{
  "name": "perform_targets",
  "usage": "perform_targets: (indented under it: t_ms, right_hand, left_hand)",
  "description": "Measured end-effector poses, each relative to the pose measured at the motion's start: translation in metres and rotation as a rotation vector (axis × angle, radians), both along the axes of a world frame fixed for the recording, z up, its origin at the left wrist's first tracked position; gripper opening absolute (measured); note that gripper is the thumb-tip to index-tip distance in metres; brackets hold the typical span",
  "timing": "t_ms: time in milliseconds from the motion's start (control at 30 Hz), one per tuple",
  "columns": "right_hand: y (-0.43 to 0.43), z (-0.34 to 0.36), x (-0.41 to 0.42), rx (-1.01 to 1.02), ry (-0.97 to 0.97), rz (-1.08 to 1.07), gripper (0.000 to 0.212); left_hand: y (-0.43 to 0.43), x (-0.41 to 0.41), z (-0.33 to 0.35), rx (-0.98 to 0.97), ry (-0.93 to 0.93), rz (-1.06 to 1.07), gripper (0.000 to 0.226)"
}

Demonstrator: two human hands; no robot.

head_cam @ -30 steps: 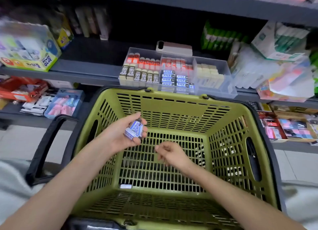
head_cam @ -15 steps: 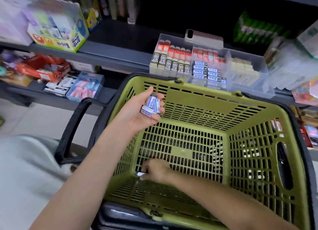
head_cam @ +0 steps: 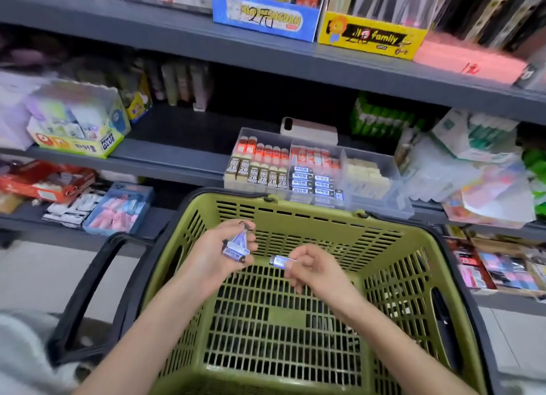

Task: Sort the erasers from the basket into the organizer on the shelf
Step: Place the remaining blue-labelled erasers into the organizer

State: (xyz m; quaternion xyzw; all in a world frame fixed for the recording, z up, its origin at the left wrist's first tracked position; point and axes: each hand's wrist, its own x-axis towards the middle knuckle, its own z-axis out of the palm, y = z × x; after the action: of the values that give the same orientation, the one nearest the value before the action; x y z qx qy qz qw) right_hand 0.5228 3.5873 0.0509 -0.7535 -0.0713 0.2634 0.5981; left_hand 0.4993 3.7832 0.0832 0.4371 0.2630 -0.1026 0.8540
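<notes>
Erasers [head_cam: 236,245] in blue-and-white sleeves, a small bunch of them, lie in the left hand [head_cam: 218,252], whose fingers curl up round them with the palm turned upward, over the far left part of the green basket [head_cam: 295,208]. Just beside it, the right hand [head_cam: 310,272] pinches a single eraser [head_cam: 279,261] of the same kind between thumb and forefinger, its other fingers loosely curled, and holds it near the bunch without touching it. Both hands hang above the basket's slatted floor, close to its far wall. The clear organizer [head_cam: 381,199] stands at the front edge of the grey shelf [head_cam: 165,161], just behind the basket's far rim. Its left compartment holds 2B and orange-topped erasers, the middle one blue-sleeved rows in front of orange ones, and the right one plain cream blocks. A glue box [head_cam: 79,128] sits towards the shelf's left end.
</notes>
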Motion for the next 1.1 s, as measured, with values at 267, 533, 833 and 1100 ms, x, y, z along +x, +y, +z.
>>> perform_targets:
  t_ms: [267,533,833,1100]
  right_hand:
    - [-0.049,0.089,0.059,-0.066,-0.468,-0.376,0.002]
    - [-0.029,0.088,0.120,-0.625,-0.609,-0.087,0.020]
    - [-0.033,0.075,0.124,-0.773,-0.758,0.032,0.012]
    - [-0.008,0.110,0.087,-0.095,-0.586,-0.017,0.008]
  left_hand:
    - [-0.019,0.023,0.040,0.144,-0.354,-0.059,0.028]
    - [-0.037,0.059,0.064,0.188,-0.333,-0.072,0.038]
    - [-0.030,0.071,0.056,0.079,-0.312,-0.167,0.022]
    - [-0.038,0.071,0.057,0.156,-0.314,-0.301,0.029]
